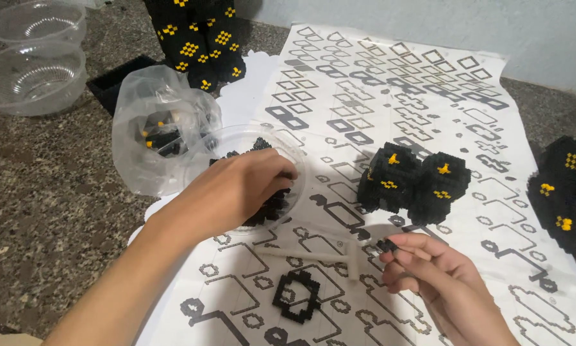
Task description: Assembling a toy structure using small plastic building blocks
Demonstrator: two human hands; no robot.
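My left hand (243,187) reaches into a clear plastic bowl (299,168) of small black bricks (270,209), its fingers curled down among them; whether it holds one is hidden. My right hand (432,275) is lower right, pinching a small black brick piece (386,245) between thumb and fingertips. A flat black ring of joined bricks (296,296) lies on the printed instruction sheet (390,90) between my hands. A white T-shaped tool (326,256) rests just above it. A black and yellow brick assembly (413,182) stands on the sheet beyond my right hand.
A clear plastic bag (150,128) with black and yellow bricks lies left of the bowl. Two empty clear bowls (31,70) sit at far left. A tall black and yellow build (198,38) stands at the back, another (563,192) at the right edge. The speckled stone surface (50,205) surrounds the sheet.
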